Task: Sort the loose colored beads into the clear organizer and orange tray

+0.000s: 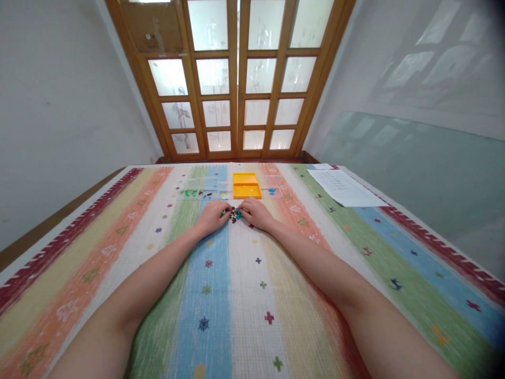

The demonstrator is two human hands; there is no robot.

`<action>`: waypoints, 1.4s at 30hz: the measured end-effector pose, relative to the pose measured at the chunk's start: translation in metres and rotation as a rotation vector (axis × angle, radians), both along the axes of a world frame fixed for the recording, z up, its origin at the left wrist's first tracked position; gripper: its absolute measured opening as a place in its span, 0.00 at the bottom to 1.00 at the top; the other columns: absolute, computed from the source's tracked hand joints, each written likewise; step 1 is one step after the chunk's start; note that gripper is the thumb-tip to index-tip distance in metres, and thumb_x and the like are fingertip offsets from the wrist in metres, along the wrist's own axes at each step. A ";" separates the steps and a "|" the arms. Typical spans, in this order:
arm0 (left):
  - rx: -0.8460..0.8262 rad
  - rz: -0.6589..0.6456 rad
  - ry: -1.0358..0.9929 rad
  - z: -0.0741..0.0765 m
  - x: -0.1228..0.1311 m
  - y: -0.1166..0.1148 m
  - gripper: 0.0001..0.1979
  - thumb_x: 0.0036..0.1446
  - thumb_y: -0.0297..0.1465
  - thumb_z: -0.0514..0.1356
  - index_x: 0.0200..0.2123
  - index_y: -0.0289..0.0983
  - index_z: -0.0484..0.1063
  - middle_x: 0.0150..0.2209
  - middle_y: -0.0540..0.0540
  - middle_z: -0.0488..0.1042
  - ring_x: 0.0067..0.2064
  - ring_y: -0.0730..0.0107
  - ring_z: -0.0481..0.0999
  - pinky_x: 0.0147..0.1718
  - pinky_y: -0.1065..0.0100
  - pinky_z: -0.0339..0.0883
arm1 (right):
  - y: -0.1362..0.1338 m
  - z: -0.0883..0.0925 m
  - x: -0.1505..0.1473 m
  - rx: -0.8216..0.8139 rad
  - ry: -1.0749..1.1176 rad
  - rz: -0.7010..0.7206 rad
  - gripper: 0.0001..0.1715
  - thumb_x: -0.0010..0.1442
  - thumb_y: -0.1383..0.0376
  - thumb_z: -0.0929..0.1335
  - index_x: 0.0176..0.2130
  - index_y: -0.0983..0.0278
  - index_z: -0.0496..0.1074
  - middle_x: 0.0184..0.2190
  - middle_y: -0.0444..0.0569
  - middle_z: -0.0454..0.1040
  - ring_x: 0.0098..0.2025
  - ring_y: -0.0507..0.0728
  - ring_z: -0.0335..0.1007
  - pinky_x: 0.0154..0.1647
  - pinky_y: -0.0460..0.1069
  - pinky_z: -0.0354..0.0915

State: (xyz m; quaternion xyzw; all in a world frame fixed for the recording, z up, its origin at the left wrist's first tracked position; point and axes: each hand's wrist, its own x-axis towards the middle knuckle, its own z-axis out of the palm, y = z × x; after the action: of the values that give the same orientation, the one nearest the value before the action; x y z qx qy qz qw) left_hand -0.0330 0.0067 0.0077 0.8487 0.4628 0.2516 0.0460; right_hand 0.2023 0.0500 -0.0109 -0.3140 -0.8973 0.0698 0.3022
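Both my forearms reach out over a striped, many-coloured cloth (236, 295). My left hand (213, 215) and my right hand (256, 212) rest on it, fingers curled in toward each other. Between the fingertips lies a small heap of tiny coloured pieces (235, 213). Whether either hand pinches a piece is too small to see. Just beyond the hands sits a yellow two-part tray (246, 186), flanked by a clear compartment box (197, 193) holding green and dark bits.
A printed white sheet (343, 187) lies at the far right of the cloth. Behind the table stands a wooden door with frosted panes (236, 79). A glass panel (414, 173) leans against the right wall.
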 end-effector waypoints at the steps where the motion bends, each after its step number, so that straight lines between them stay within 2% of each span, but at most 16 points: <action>1: -0.001 0.030 -0.016 0.000 -0.002 0.002 0.07 0.65 0.32 0.58 0.40 0.40 0.77 0.39 0.45 0.80 0.43 0.59 0.75 0.47 0.57 0.66 | 0.000 0.000 0.000 0.002 -0.002 -0.001 0.07 0.70 0.67 0.69 0.41 0.62 0.79 0.38 0.50 0.77 0.44 0.59 0.70 0.48 0.53 0.63; 7: -0.048 0.202 -0.253 -0.003 -0.025 0.015 0.06 0.61 0.30 0.57 0.40 0.41 0.73 0.30 0.50 0.76 0.32 0.66 0.74 0.36 0.65 0.65 | 0.002 -0.002 0.000 0.017 -0.005 -0.004 0.07 0.70 0.66 0.69 0.42 0.62 0.79 0.38 0.51 0.77 0.44 0.59 0.70 0.48 0.52 0.63; 13: -0.107 0.385 -0.524 -0.012 -0.054 0.033 0.08 0.59 0.32 0.57 0.39 0.39 0.73 0.27 0.51 0.77 0.30 0.67 0.74 0.34 0.67 0.65 | 0.001 0.000 0.000 0.025 -0.005 0.009 0.07 0.71 0.66 0.68 0.42 0.62 0.79 0.38 0.51 0.78 0.44 0.59 0.70 0.47 0.52 0.63; 18: -0.136 0.406 -0.763 -0.021 -0.072 0.046 0.12 0.58 0.33 0.57 0.44 0.38 0.74 0.35 0.46 0.82 0.30 0.67 0.75 0.34 0.67 0.69 | 0.000 0.000 -0.001 0.029 0.000 0.013 0.07 0.70 0.67 0.68 0.42 0.62 0.79 0.38 0.51 0.77 0.44 0.59 0.70 0.47 0.51 0.63; 22: -0.189 0.396 -0.843 -0.026 -0.080 0.053 0.20 0.59 0.33 0.57 0.54 0.36 0.72 0.46 0.42 0.82 0.28 0.71 0.75 0.33 0.67 0.70 | 0.001 0.000 0.000 0.025 0.000 0.014 0.07 0.70 0.67 0.68 0.42 0.62 0.79 0.38 0.51 0.77 0.44 0.59 0.70 0.47 0.51 0.63; 25: -0.199 0.403 -0.784 -0.027 -0.081 0.054 0.23 0.59 0.31 0.56 0.58 0.36 0.71 0.49 0.41 0.81 0.29 0.70 0.75 0.34 0.67 0.70 | 0.001 -0.001 0.000 0.025 0.000 0.016 0.08 0.71 0.66 0.68 0.42 0.62 0.79 0.38 0.51 0.77 0.44 0.59 0.70 0.47 0.52 0.63; 28: -0.137 0.382 -0.610 -0.023 -0.073 0.048 0.17 0.61 0.32 0.57 0.51 0.37 0.76 0.46 0.43 0.82 0.35 0.66 0.77 0.41 0.64 0.71 | 0.002 -0.002 0.000 0.031 0.001 0.022 0.08 0.71 0.66 0.68 0.42 0.62 0.79 0.38 0.51 0.77 0.44 0.59 0.70 0.47 0.52 0.63; 31: -0.095 0.253 -0.367 -0.016 -0.057 0.036 0.11 0.62 0.33 0.59 0.43 0.39 0.80 0.42 0.45 0.81 0.40 0.62 0.77 0.46 0.61 0.70 | 0.003 -0.003 -0.001 0.035 0.000 0.021 0.07 0.70 0.66 0.68 0.42 0.62 0.79 0.38 0.51 0.77 0.43 0.59 0.70 0.47 0.52 0.63; 34: -0.052 0.024 -0.132 -0.009 -0.037 0.024 0.09 0.62 0.33 0.60 0.40 0.40 0.80 0.41 0.44 0.80 0.46 0.59 0.76 0.52 0.58 0.67 | 0.002 -0.003 -0.001 0.036 0.004 0.016 0.07 0.70 0.67 0.69 0.42 0.62 0.79 0.38 0.51 0.77 0.43 0.59 0.69 0.47 0.52 0.63; 36: -0.022 -0.074 -0.010 -0.007 -0.027 0.017 0.08 0.63 0.33 0.60 0.39 0.40 0.80 0.41 0.44 0.78 0.47 0.58 0.74 0.53 0.57 0.66 | 0.001 -0.002 -0.002 0.034 0.009 0.013 0.07 0.70 0.67 0.69 0.42 0.63 0.79 0.37 0.51 0.77 0.43 0.59 0.69 0.47 0.52 0.63; 42: 0.008 -0.100 0.092 -0.003 -0.016 0.007 0.06 0.64 0.31 0.60 0.38 0.40 0.79 0.42 0.43 0.76 0.48 0.58 0.73 0.51 0.58 0.64 | -0.001 0.001 -0.003 0.024 -0.002 0.008 0.07 0.70 0.67 0.68 0.41 0.63 0.79 0.37 0.50 0.77 0.43 0.59 0.69 0.47 0.52 0.62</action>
State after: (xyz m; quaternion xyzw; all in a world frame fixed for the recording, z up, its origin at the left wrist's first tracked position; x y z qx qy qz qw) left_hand -0.0488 0.0141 0.0044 0.8817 0.4204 0.2115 0.0338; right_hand 0.1998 0.0491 -0.0100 -0.3068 -0.8997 0.0602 0.3046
